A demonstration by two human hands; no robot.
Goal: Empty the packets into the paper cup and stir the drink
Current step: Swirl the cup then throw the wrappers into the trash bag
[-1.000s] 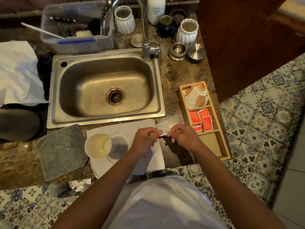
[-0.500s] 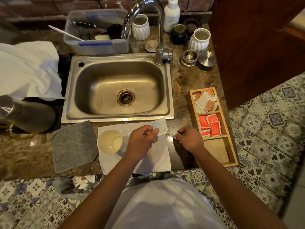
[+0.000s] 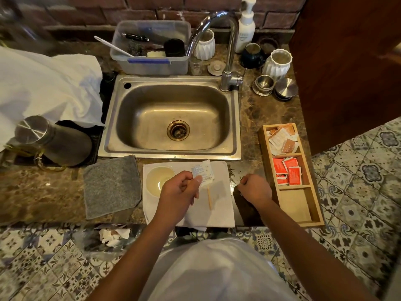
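Head view over the sink desk. The left hand (image 3: 181, 192) forms a pinching grip on a small white packet (image 3: 203, 173), thumb against fingers at its lower edge, so that the packet stands up just to the 3 o'clock side of the paper cup (image 3: 158, 180). The right hand (image 3: 256, 187) is curled into a closed fist above the dark desk (image 3: 249, 131); whether it encloses anything cannot be told. The cup, holding pale liquid, stands on a white cloth (image 3: 219, 205), partly hidden by the left hand. A wooden stirrer (image 3: 209, 197) lies on the cloth at 6 o'clock from the packet. At 3 o'clock from the right hand sits a wooden tray (image 3: 312, 216) whose middle compartment holds orange packets (image 3: 287, 170). A grey mat (image 3: 111, 186) lies at 9 o'clock from the cup, and the steel sink (image 3: 171, 118) lies at 12 o'clock.
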